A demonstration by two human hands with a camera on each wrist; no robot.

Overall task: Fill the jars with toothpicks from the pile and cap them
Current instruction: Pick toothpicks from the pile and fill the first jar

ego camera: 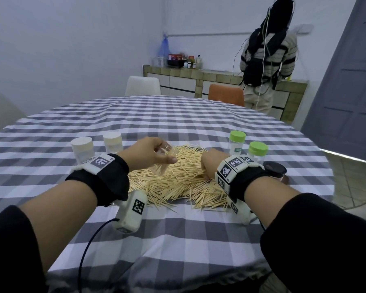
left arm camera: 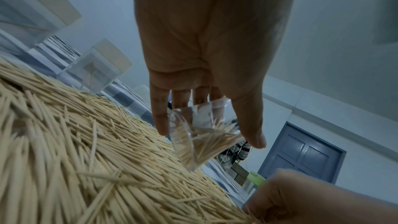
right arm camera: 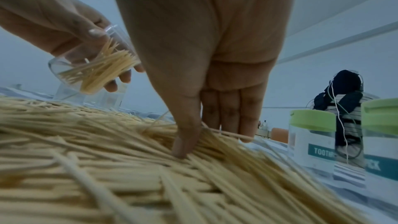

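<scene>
Hundreds of pale wooden toothpicks (ego camera: 173,182) sit heaped mid-table on my grey-and-white checked tablecloth (ego camera: 178,123). My left hand (ego camera: 148,154) grips a small clear plastic jar (ego camera: 164,158), uncapped, tilted over the heap and partly filled with sticks. My right hand (ego camera: 209,163) is down in the pile, thumb and fingers (right arm camera: 185,139) closing on a few sticks, pinching them I think. Two white-capped clear jars (ego camera: 82,148) stand left of the heap, two green-capped clear jars (ego camera: 237,142) right, with a dark round lid (ego camera: 275,169) nearby.
</scene>
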